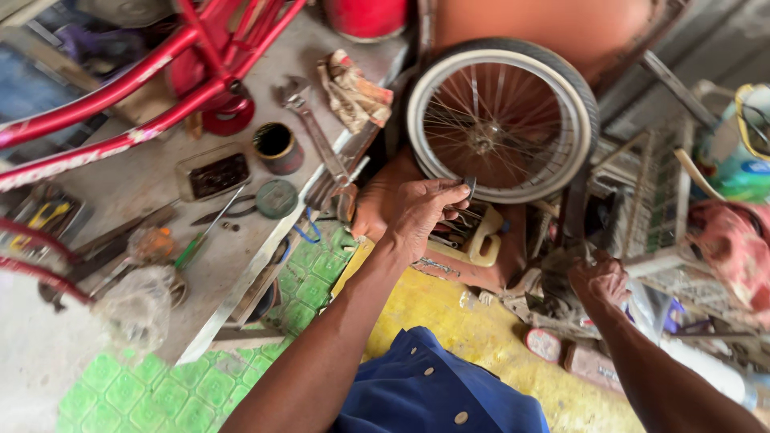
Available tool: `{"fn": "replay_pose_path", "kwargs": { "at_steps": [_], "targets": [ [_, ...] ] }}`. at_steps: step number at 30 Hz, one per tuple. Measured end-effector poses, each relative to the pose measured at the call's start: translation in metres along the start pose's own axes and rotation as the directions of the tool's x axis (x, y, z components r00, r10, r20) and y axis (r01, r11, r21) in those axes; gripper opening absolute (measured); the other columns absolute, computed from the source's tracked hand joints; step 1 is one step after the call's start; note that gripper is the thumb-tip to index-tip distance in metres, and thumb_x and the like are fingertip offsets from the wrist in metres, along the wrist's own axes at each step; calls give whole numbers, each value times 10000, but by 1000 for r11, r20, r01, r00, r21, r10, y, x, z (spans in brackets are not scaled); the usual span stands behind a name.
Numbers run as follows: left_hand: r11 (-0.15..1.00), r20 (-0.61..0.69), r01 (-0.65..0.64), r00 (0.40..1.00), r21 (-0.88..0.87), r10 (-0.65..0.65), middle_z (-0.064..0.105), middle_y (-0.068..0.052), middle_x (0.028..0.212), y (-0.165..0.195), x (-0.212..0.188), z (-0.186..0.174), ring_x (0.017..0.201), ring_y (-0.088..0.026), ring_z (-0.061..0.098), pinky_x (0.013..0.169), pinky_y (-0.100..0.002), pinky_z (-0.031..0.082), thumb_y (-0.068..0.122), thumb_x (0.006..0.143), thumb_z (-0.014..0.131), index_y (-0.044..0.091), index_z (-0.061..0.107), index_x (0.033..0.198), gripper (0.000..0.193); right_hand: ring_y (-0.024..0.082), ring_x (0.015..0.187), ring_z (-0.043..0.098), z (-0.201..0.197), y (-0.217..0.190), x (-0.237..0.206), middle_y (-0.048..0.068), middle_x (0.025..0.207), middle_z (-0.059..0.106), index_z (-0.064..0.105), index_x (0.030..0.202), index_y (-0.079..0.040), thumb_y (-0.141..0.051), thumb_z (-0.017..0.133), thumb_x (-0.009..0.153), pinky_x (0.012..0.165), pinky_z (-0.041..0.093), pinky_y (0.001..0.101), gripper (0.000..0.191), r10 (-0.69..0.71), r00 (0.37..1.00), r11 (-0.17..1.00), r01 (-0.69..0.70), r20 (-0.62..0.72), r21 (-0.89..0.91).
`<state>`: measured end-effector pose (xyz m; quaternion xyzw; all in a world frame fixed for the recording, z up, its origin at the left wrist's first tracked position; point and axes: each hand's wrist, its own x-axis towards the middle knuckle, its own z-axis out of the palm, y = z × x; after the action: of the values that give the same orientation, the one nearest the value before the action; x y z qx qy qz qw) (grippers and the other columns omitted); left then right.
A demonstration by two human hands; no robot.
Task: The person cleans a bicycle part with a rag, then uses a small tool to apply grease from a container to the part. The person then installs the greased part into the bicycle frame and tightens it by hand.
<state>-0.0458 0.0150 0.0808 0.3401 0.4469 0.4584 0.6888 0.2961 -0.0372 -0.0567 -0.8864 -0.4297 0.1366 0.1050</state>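
Observation:
A small spoked bicycle wheel (pixel 501 120) with a pale tyre stands upright ahead of me. My left hand (pixel 421 212) is closed around a dark metal tool (pixel 469 188) just below the wheel's lower rim, above an open cream plastic container (pixel 480 232) of tools. My right hand (pixel 600 279) is lower right, fingers curled among cluttered parts; what it grips is hidden. A blue buttoned shirt (pixel 437 393) fills the bottom middle.
A red bicycle frame (pixel 120 96) crosses the upper left over a concrete floor strewn with an adjustable wrench (pixel 309 120), a round tin (pixel 277 148), a rag (pixel 353 92) and a green-handled screwdriver (pixel 192 248). Green tiles (pixel 160 385) and a yellow surface (pixel 473 329) lie below. Wire racks stand right.

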Motion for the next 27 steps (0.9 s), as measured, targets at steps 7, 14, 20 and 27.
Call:
{"fn": "replay_pose_path", "kwargs": {
  "at_steps": [7, 14, 20, 27],
  "targets": [
    [988, -111, -95, 990, -120, 82, 739, -42, 863, 13, -7, -38, 774, -113, 701, 680, -232, 541, 126, 899, 762, -3, 741, 976, 151, 371, 1034, 703, 20, -64, 5, 120, 1115, 765, 812, 1132, -229, -384, 716, 922, 927, 542, 494, 278, -194, 975, 963, 211, -110, 169],
    [977, -243, -143, 965, -160, 101, 748, -85, 865, 41, -16, -97, 751, -148, 722, 670, -264, 574, 96, 880, 756, -31, 740, 1006, 181, 317, 925, 722, 36, -176, -9, 150, 1051, 771, 789, 1127, -127, -362, 683, 1003, 890, 557, 458, 286, -460, 884, 871, 467, -81, 155],
    [958, -238, -176, 964, -225, 121, 745, -83, 882, 65, -10, -163, 749, -153, 719, 668, -247, 570, 82, 879, 755, -41, 735, 1007, 179, 255, 888, 736, 44, -288, -49, 139, 1003, 776, 804, 1096, -174, -341, 700, 927, 848, 582, 404, 259, -577, 815, 755, 560, -61, 342],
    [956, -285, -193, 950, -221, 126, 729, -95, 827, 81, -6, -226, 710, -150, 715, 609, -232, 543, 51, 885, 751, -35, 729, 930, 100, 264, 844, 752, 49, -402, -110, 152, 952, 780, 817, 1083, -127, -299, 731, 926, 834, 594, 391, 248, -728, 673, 611, 724, -130, 321]
  ]
}}
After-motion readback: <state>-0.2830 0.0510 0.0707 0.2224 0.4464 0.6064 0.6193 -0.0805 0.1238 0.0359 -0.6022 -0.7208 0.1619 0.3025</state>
